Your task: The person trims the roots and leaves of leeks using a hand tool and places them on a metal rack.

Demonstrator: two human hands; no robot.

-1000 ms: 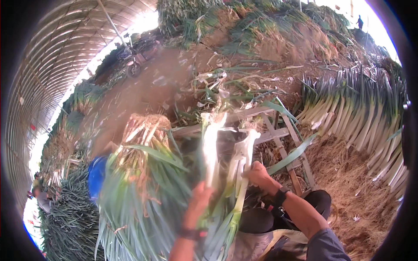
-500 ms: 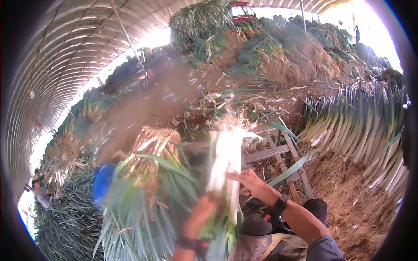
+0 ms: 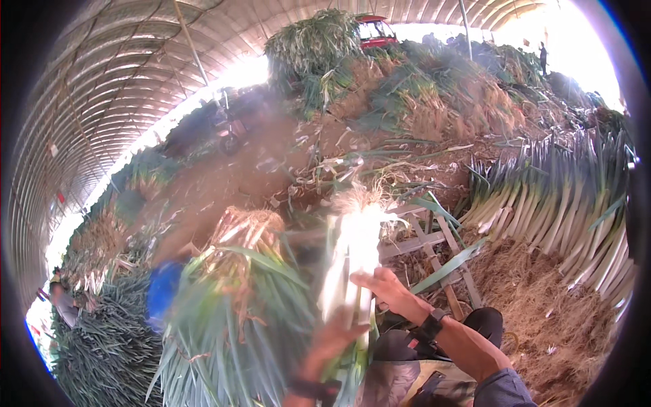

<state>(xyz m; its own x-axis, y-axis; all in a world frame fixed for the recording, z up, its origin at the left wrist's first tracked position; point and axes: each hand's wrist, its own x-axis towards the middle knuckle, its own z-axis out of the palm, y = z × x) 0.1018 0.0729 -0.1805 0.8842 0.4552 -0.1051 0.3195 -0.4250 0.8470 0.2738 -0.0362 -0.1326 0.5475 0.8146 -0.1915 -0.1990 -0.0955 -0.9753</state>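
A bunch of leeks [image 3: 356, 244] stands in front of me, its pale stalks nearly upright and roots at the top, partly washed out by glare. My left hand [image 3: 333, 337], somewhat blurred, is closed round the lower stalks where the green begins. Higher up, my right hand [image 3: 385, 288] is closed on a stalk at the bunch's right side, thumb and fingers bent against it. Left of the bunch lies a big heap of untrimmed leeks [image 3: 237, 319], roots up and green leaves hanging toward me.
A wooden frame [image 3: 424, 247] stands just beyond my right hand. Cleaned leeks [image 3: 553, 190] lie in a row at the right, beside a mat of cut roots [image 3: 542, 319]. A blue container [image 3: 161, 288] is at the left. Further heaps and a red vehicle [image 3: 376, 32] stand farther back.
My left hand has moved slightly right and down along the stalks, its fingers now reaching across them. My right hand stays at nearly the same place on the bunch.
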